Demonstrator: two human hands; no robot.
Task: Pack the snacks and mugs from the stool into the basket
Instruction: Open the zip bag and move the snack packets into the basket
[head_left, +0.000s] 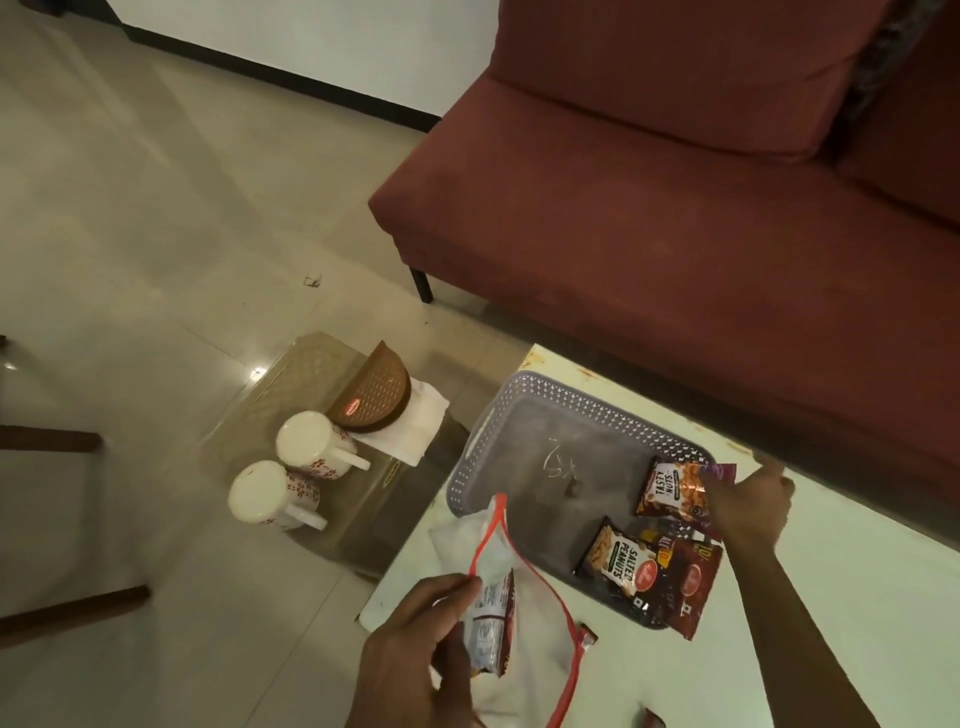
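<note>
Basket (470, 457), grey: 3 snack pkts inside. R hand (748, 501) pinches Tasty Nuts pkt (670, 491). L hand (410, 660) grips pouch (498, 566). 2 mugs (306, 447) on stool (374, 493).

Home living room: maroon sofa (675, 208) (tiled floor (156, 208)).

Grey perforated basket (524, 395) on a pale cream table (831, 571). White mugs (311, 447) with red flower print. Brown woven-pattern stool (371, 397) bearing a red oval label. Salted peanuts packet (621, 558) in dark brown, white lettering, red logo. Clear pouch (519, 613) edged in red-orange. Maroon sofa (675, 182). Beige glossy floor tiles (156, 208).
</note>
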